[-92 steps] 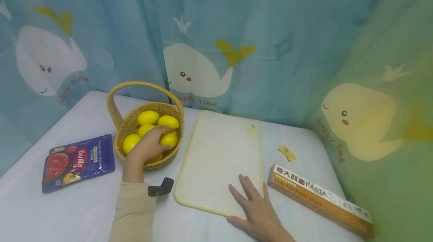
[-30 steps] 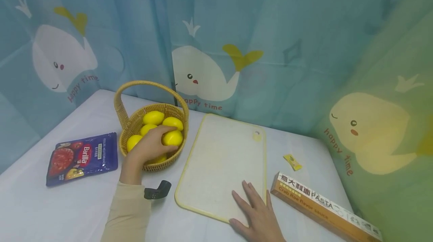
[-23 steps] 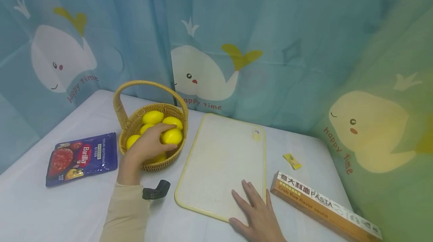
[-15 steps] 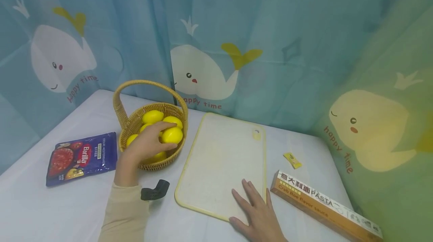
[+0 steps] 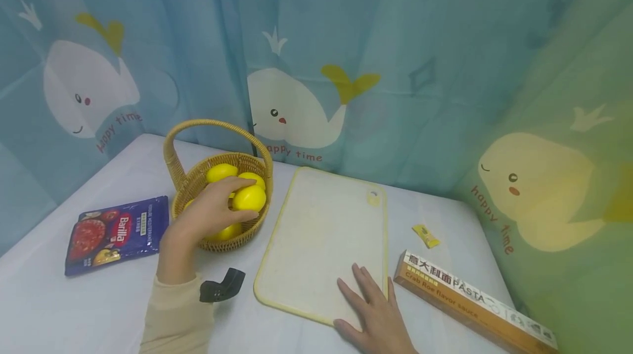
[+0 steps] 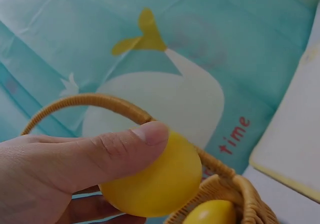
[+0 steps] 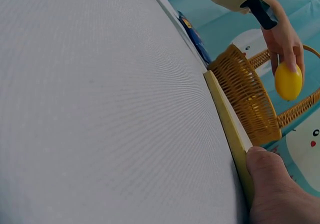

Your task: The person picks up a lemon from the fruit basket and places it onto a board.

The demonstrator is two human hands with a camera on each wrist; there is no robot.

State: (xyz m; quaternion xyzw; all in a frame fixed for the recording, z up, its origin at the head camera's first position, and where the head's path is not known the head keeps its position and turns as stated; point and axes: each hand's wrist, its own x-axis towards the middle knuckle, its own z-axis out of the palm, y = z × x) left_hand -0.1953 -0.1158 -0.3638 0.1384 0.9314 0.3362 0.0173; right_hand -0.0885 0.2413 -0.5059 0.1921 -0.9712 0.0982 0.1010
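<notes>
My left hand [image 5: 205, 211] grips a yellow lemon [image 5: 249, 198] over the wicker basket [image 5: 245, 160]. Seen from the left wrist, the thumb lies across the top of that lemon [image 6: 155, 184], with fingers beneath. From the right wrist, the lemon [image 7: 288, 81] appears raised above the basket's rim. Several other lemons lie in the basket, partly hidden behind the left hand. My right hand [image 5: 377, 318] rests with spread fingers on the near right corner of a white cutting board [image 5: 316, 244] with a yellow border. Its thumb [image 7: 272, 184] touches the board's edge.
A blue Barilla sauce pouch [image 5: 118, 236] lies left of the basket. Right of the board are a small yellow packet [image 5: 426, 236] and a long pasta box [image 5: 475, 302]. The basket's tall handle [image 5: 212, 122] arches over it. A patterned curtain [image 5: 420, 24] hangs behind the table.
The left hand, lower among the lemons earlier, has lifted slightly with one lemon in its grip, and its wrist has shifted left. The right hand stays on the board.
</notes>
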